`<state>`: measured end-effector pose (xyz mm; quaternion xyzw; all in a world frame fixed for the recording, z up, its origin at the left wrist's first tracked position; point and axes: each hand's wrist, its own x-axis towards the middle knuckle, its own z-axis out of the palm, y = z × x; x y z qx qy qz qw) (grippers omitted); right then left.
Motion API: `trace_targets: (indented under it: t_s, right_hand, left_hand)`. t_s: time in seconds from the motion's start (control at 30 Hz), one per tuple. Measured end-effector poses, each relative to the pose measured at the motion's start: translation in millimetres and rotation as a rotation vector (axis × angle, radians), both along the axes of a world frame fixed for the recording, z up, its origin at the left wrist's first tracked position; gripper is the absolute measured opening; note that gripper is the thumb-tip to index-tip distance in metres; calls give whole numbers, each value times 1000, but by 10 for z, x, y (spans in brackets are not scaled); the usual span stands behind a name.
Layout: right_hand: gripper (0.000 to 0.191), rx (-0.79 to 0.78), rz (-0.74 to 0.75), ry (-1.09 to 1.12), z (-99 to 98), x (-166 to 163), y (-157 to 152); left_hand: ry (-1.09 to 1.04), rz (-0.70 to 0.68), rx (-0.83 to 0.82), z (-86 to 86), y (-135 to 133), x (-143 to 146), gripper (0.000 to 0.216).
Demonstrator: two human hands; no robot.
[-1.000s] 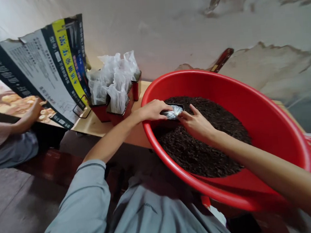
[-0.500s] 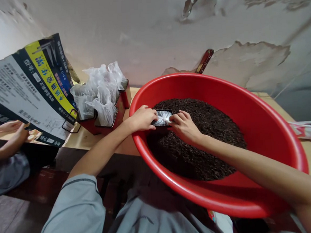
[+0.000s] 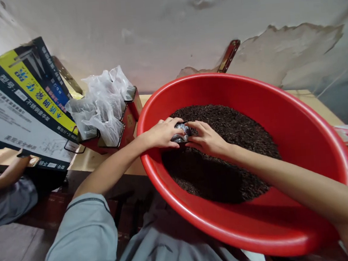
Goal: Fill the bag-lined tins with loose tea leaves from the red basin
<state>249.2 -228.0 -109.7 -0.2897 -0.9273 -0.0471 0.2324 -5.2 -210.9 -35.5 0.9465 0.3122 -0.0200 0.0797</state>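
A big red plastic basin (image 3: 283, 109) holds a heap of dark loose tea leaves (image 3: 224, 158). At its near left side my left hand (image 3: 160, 133) and my right hand (image 3: 206, 138) meet around a small dark box lined with a clear plastic bag (image 3: 180, 132). Both hands have their fingers curled on that box and bag, which sit just above the leaves. Most of the box is hidden by my fingers.
Left of the basin, red boxes with crumpled clear bags (image 3: 104, 108) stand on a wooden table (image 3: 86, 159). A printed cardboard sheet (image 3: 18, 106) leans at far left. Another person's arm (image 3: 10, 175) shows below it. A peeling wall (image 3: 166, 30) is behind.
The camera shifted a little. My hands have closed in together over the small lined box, covering more of it than before.
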Motion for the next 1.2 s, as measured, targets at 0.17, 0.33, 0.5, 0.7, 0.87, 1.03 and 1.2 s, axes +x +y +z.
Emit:
trace_targets:
  t_s: [0.17, 0.33, 0.5, 0.7, 0.87, 1.03, 1.2]
  right_hand:
    - [29, -109, 76, -93, 279, -32, 73]
    - [33, -63, 91, 21, 331, -104, 148]
    - [35, -59, 177, 90, 133, -90, 185]
    - [41, 7, 159, -39, 125, -19, 179]
    - [46, 109, 131, -202, 223, -99, 178]
    - [30, 131, 88, -393, 414, -423, -39]
    - [16, 9, 68, -481, 490, -566, -138]
  left_hand:
    - [21, 20, -25, 5, 54, 61, 40]
    - [45, 44, -8, -49, -7, -19, 45]
    - [106, 66, 251, -76, -234, -7, 44]
    - [120, 76, 206, -1, -297, 16, 39]
    - [63, 45, 183, -48, -235, -71, 42]
    - [79, 55, 175, -88, -230, -83, 35]
    - [12, 70, 151, -114, -230, -142, 29]
